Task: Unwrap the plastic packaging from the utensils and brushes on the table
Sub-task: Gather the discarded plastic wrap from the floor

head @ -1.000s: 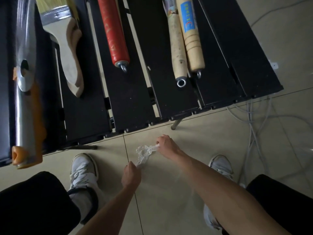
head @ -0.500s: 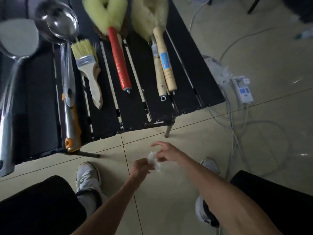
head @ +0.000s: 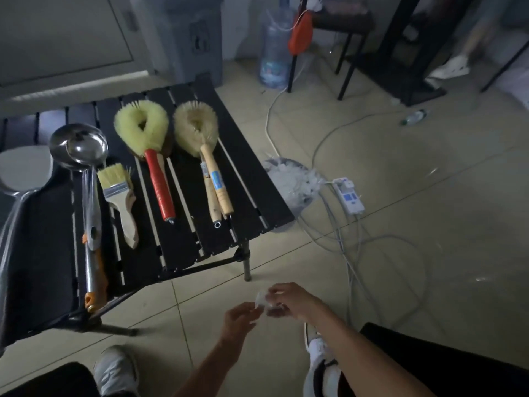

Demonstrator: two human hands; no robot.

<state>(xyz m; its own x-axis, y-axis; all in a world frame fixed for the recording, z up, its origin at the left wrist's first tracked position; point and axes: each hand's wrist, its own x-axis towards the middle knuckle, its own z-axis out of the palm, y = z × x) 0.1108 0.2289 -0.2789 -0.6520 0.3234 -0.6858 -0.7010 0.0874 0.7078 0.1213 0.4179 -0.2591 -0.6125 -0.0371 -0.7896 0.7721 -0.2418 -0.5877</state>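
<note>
The left hand [head: 242, 318] and the right hand [head: 290, 300] are hovering over the floor, near the desk [head: 257, 202]. Each grip is pinching one small clear plastic scrap [head: 261, 301] between them. The red brush [head: 160, 184] and the ladle [head: 86, 151] are lying farther away on the desk, to the left.

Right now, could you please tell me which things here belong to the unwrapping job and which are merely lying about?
Job: plastic wrap in left hand and right hand; ladles, paintbrush, red-handled brush, wooden-handled brushes, table.
Lying about: power strip, cables, water bottle.
</note>
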